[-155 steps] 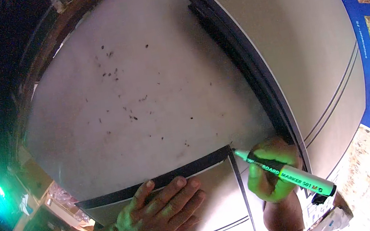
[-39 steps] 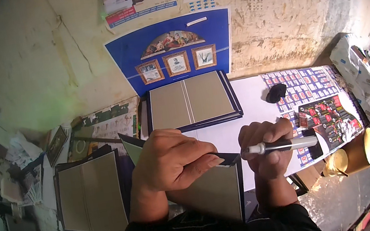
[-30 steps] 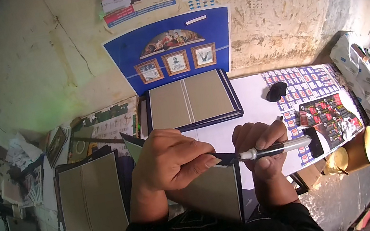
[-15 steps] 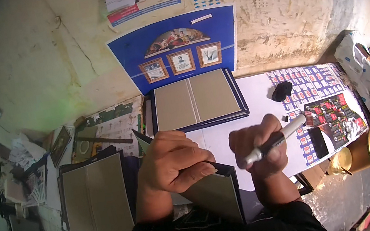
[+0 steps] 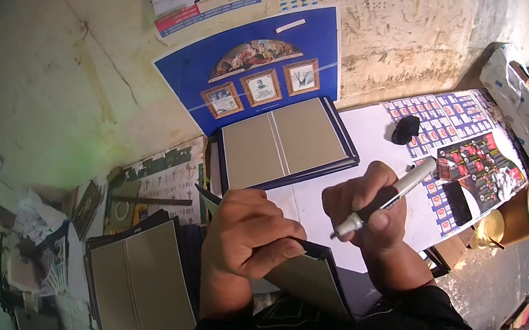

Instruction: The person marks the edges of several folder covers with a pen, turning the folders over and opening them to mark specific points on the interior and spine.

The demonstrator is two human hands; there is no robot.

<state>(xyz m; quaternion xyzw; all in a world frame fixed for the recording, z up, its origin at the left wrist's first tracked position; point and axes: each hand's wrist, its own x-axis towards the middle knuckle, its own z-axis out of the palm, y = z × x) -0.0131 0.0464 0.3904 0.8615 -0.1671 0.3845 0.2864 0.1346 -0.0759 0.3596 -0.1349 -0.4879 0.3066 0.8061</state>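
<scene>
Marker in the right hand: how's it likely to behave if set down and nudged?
The marker would probably roll, since its barrel looks round. It's likely stiff, showing no bend in the right hand. Probably light too, given its slim body.

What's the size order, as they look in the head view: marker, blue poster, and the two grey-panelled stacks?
1. Blue poster
2. Stack below the poster and stack at picture left: too alike to rank, nearness unsure
3. Marker, in the right hand
</scene>
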